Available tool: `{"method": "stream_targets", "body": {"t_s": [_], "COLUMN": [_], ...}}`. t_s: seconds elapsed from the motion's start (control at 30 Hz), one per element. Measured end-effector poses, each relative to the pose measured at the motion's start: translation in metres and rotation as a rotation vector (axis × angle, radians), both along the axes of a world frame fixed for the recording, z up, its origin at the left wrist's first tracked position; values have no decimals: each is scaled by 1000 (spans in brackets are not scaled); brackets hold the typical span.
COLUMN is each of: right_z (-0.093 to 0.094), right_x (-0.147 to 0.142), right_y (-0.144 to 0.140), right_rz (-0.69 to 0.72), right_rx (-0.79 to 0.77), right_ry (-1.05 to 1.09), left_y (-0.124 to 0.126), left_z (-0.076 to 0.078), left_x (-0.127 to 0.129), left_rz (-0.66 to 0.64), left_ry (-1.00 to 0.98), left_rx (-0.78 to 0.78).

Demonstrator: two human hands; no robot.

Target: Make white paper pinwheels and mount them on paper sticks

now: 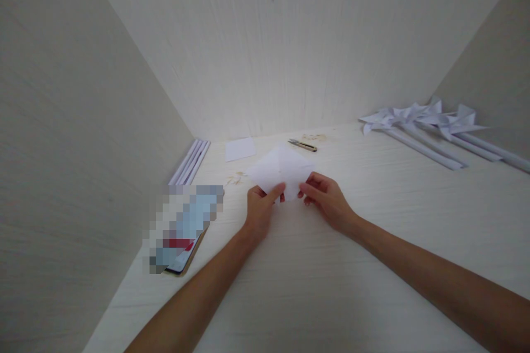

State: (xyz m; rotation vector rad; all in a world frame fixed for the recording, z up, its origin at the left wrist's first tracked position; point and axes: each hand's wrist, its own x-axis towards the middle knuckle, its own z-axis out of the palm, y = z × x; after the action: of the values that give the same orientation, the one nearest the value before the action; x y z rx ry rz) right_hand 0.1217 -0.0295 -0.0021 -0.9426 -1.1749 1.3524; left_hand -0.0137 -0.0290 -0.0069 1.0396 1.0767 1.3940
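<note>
Head view: white paper sheet (281, 168) lay just ahead of fingers, right between both hands! Roughly diamond-shaped, no clear long axis, one corner pointed away. Neither hand nearer: left hand (259, 212) touched near edge, right hand (331, 201) touched near-right edge. Fingers barely parted, thumbs above, fingertips beneath, both pinching paper. Beyond fingers, slightly right, snips (303, 145) rested on desk (290, 287); ahead-left, paper square (240, 149); well off right, paper pinwheels (387, 117).
</note>
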Motion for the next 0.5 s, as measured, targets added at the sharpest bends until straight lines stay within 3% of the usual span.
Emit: {"method": "stream_targets", "body": {"t_s": [0.13,0.5], "right_z": [0,2], "right_x": [-1,-1], "right_y": [-3,-3], "right_rz": [108,162], "right_rx": [46,42], "right_ry": [-197,-258], "left_y": [-1,-2], "left_z": [1,1], "left_x": [1,1], "left_rz": [-28,-24], "left_ry": [-65,-69], "left_rx": [-21,-7]}}
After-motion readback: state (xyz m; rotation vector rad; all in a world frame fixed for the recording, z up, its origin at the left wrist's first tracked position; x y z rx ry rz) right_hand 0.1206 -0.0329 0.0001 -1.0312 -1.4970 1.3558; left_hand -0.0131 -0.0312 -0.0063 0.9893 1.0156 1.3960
